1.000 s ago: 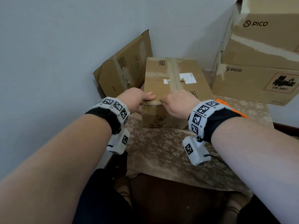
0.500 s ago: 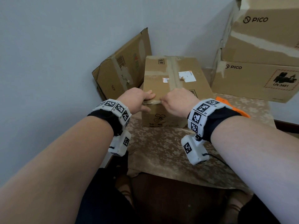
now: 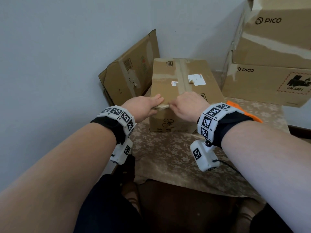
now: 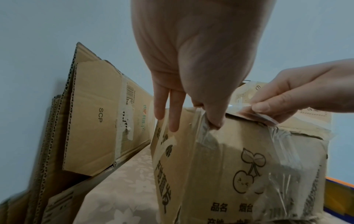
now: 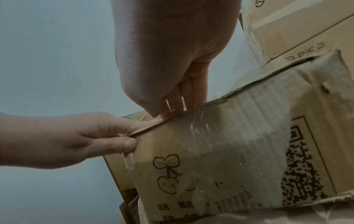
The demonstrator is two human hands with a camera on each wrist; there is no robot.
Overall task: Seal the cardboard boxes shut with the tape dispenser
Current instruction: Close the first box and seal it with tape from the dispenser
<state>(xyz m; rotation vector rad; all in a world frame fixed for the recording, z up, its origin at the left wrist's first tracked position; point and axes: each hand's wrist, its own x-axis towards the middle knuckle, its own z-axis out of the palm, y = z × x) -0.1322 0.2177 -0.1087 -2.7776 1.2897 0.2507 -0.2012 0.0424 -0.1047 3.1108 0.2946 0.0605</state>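
1. Working at the near top edge of the cardboard box (image 3: 183, 84), we had both hands on the clear tape (image 4: 239, 136) folded over it.
2. Our left hand (image 3: 143, 106) pinched the flap edge, thumb beneath; our right hand (image 3: 188, 106) pressed curled fingertips (image 5: 166, 112) on the tape.
3. We judged firm rubbing outward would flatten wrinkles.
4. An orange object (image 3: 244, 111), possibly the dispenser, lay right of the box.

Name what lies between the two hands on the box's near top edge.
Between the left hand and right hand lies a short stretch of the box's taped flap edge, seen in the head view.
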